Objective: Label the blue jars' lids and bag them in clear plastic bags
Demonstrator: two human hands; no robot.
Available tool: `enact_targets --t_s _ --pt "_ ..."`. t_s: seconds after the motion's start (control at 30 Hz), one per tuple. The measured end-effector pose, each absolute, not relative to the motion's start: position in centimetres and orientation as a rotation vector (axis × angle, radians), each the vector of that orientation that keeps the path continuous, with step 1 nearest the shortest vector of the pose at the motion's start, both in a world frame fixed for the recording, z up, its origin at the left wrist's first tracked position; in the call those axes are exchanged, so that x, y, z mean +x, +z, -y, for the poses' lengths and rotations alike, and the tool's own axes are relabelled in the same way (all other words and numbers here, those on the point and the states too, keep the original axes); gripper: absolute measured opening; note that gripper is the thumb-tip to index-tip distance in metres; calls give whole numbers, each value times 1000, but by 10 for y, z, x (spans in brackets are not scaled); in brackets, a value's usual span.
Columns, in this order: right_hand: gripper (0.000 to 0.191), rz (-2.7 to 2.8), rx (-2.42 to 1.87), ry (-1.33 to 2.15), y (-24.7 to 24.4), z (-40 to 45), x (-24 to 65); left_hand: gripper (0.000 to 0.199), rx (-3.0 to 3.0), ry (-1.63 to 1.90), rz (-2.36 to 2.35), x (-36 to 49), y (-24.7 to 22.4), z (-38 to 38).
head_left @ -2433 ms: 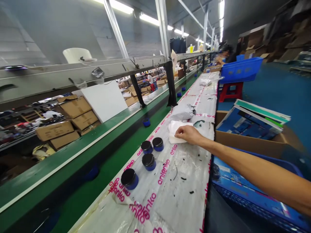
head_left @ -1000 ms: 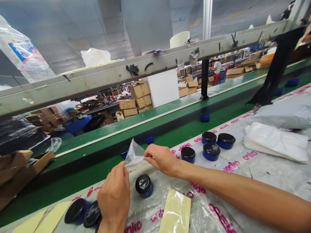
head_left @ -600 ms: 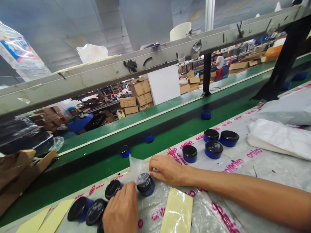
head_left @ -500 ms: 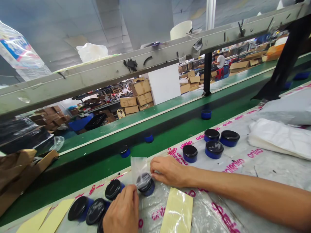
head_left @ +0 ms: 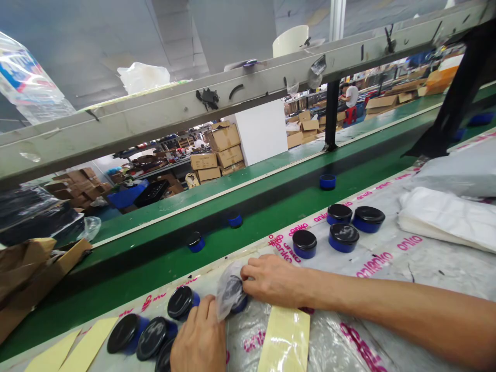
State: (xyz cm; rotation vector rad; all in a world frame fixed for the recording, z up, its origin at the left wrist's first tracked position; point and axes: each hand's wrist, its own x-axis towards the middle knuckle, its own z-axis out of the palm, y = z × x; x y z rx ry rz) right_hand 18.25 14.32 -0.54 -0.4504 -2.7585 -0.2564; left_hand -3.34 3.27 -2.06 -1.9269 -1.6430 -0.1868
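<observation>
Between my two hands is a clear plastic bag [head_left: 229,289], drawn over a round blue tub with a black lid [head_left: 239,304]. Most of that tub is covered by the bag. My right hand [head_left: 265,279] pinches the bag's far right side, fingers closed. My left hand [head_left: 201,333] is closed at the bag's lower left edge; its fingertips are partly hidden. Just left of my left hand stand several more black-lidded tubs [head_left: 127,333]. A yellow paper sleeve [head_left: 284,341] under shiny film lies below my right wrist.
Beyond the table edge runs a green conveyor belt [head_left: 267,222] carrying blue tubs [head_left: 327,182]. More lidded tubs [head_left: 343,237] and a stack of white bags [head_left: 445,217] are at right. Yellow sheets [head_left: 87,346] lie lower left. A metal rail [head_left: 163,108] crosses above.
The bag, upright above the tub before, now lies down over its lid. My left hand has shifted slightly right. Tubs on the belt have moved a little to the left.
</observation>
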Motion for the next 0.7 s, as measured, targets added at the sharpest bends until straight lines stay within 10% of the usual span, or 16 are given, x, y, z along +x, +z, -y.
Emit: enact_targets --t_s 0.7 --pt "19 2584 -852 343 -2 -120 173 20 -2089 -424 1529 -35 -32 -37"
